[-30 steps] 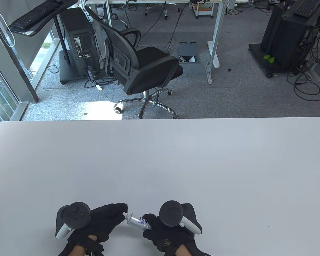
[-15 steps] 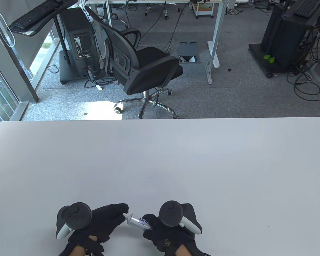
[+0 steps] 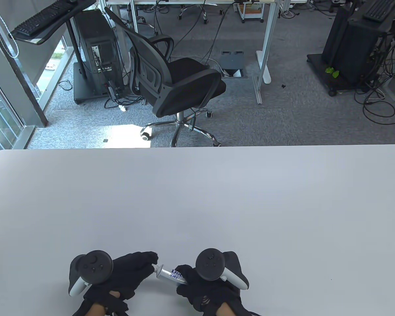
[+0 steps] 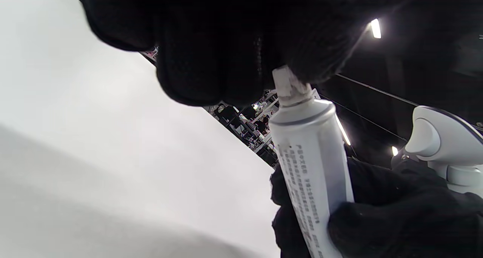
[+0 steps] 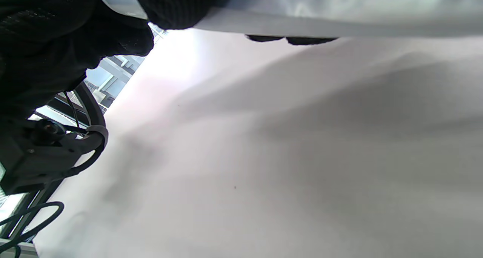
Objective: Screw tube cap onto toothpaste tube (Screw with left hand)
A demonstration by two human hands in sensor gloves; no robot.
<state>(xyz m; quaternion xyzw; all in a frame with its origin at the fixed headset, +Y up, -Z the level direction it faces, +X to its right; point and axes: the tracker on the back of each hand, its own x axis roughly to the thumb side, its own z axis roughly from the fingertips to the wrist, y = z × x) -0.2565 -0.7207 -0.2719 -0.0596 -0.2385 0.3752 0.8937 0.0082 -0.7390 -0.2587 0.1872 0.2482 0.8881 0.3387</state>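
Note:
A white toothpaste tube (image 3: 170, 274) with blue print lies slanted between my hands near the table's front edge. My right hand (image 3: 197, 284) grips its body. My left hand (image 3: 141, 265) pinches the small white cap (image 3: 155, 265) at the tube's left end. In the left wrist view the tube (image 4: 313, 163) points up toward my fingertips (image 4: 211, 62), which close on the cap (image 4: 285, 82) at the nozzle; the right hand (image 4: 381, 220) wraps the tube lower down. The right wrist view shows the tube's silvery flat end (image 5: 332, 13) and the tabletop.
The white table (image 3: 197, 204) stretches far ahead and to both sides. A black office chair (image 3: 171, 82) stands on the floor beyond the far edge, with desks and computer stands behind it.
Almost nothing has moved. The tube and both hands hold the same place; the left fingertips shift only slightly on the cap.

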